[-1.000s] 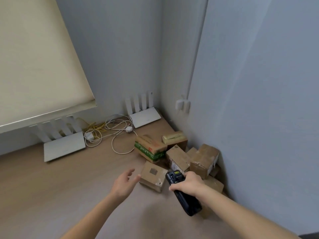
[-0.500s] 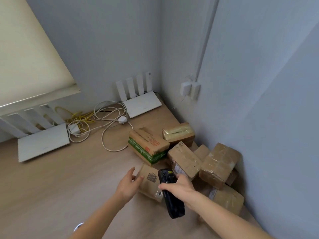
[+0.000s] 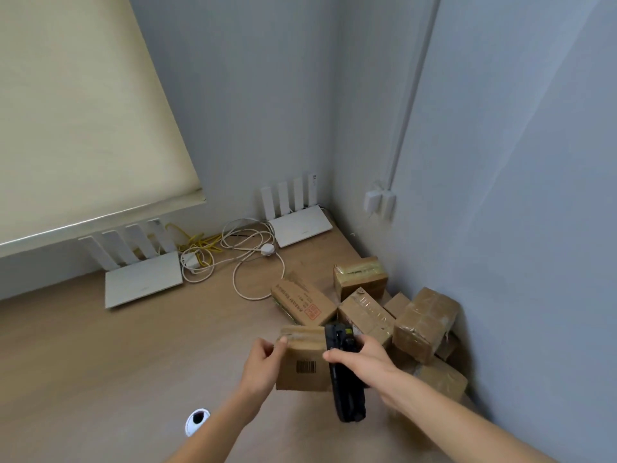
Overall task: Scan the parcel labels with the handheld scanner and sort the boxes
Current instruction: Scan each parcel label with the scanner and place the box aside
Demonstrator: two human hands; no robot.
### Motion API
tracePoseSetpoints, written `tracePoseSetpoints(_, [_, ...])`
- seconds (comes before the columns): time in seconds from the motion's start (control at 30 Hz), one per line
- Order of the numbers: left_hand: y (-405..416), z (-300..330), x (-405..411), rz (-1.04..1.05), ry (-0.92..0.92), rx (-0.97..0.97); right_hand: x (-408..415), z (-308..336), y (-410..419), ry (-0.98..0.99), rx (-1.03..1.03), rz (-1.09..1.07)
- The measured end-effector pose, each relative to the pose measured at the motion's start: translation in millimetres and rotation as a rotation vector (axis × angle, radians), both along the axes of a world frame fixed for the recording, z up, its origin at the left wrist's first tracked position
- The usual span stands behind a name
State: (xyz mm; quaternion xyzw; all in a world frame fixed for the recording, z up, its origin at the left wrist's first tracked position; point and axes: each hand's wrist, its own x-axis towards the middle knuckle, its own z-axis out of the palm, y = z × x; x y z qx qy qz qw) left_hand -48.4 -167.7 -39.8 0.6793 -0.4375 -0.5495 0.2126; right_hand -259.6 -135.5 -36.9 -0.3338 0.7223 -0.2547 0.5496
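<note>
Early in the sort: one box [image 3: 302, 362] lifted off the tabletop [image 3: 100, 362], pinched at its left edge by left hand [image 3: 262, 364], barcode up. Scanner [image 3: 344, 369] gripped in right hand [image 3: 365, 360], just beside it. Plain brown card, taped. Remaining boxes [image 3: 394, 315] heaped in corner, apparently unsorted.

Two white routers [image 3: 143, 282] [image 3: 300, 225], tangled white cables [image 3: 247, 259], yellow cable [image 3: 197, 240], beige roller blind [image 3: 83, 111]
</note>
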Motion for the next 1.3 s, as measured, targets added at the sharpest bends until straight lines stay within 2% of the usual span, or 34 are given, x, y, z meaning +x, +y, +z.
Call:
tracePoseSetpoints(0.17, [41.6,60.4,36.3,0.038,0.105,-0.091,18.6,73.2,36.4,0.042,-0.129,0.026])
tracePoseSetpoints(0.33, [98.4,122.3,79.5,-0.072,0.185,-0.245,51.5,145.9,93.5,0.035,-0.254,0.051])
tracePoseSetpoints(0.57, [177.5,196.8,120.9,0.146,0.296,-0.418,111.4,213.8,173.3,0.020,-0.366,0.088])
tracePoseSetpoints(0.77, [228.8,228.6,147.1,0.191,0.371,-0.470,134.0,252.1,220.8,0.028,-0.447,0.098])
tracePoseSetpoints(0.9, [254.0,243.2,157.4,0.123,0.429,-0.477,139.0,265.4,243.0,0.018,-0.479,0.094])
tracePoseSetpoints(1.1, [276.1,261.0,162.7,0.066,0.409,-0.462,135.2,274.4,266.7,0.016,-0.483,0.155])
tracePoseSetpoints(1.2, [285.8,265.5,164.8,0.047,0.369,-0.452,127.6,278.9,277.4,0.062,-0.478,0.240])
tracePoseSetpoints(1.3, [291.7,268.7,168.9,0.053,0.343,-0.470,121.2,284.1,283.6,0.188,-0.496,0.315])
